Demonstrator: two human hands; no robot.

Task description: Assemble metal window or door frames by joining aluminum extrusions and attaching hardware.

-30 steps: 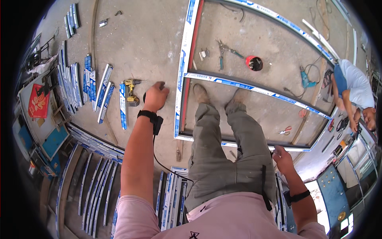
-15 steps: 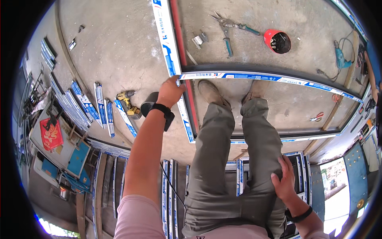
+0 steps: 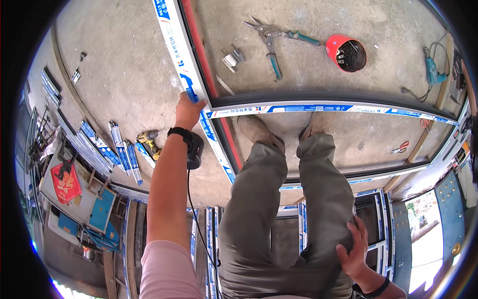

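My left hand [image 3: 189,110] grips the outer edge of a metal frame [image 3: 175,45] wrapped in blue and white film, where the side rail meets the crossbar [image 3: 298,107]. Its thumb lies over the rail and the other fingers are partly hidden. My right hand [image 3: 353,249] rests on my thigh, thumb apart from the fingers, with nothing held. Both my feet stand on the floor within the frame, just below the crossbar. Close to my left wrist is a black rounded object [image 3: 196,150] with a cable; what it is I cannot tell.
Beyond the crossbar lie snips [image 3: 271,42], a small metal bracket [image 3: 231,59], a red bucket [image 3: 334,47] of small parts and a teal corded drill [image 3: 432,70]. Red-handled pliers [image 3: 401,147] lie at right. A yellow cordless drill [image 3: 149,142] and film-wrapped profiles [image 3: 117,144] lie at left.
My left hand has shifted from just below the joint to slightly farther up the side rail. The whole view has turned a little. My right hand stays on my thigh.
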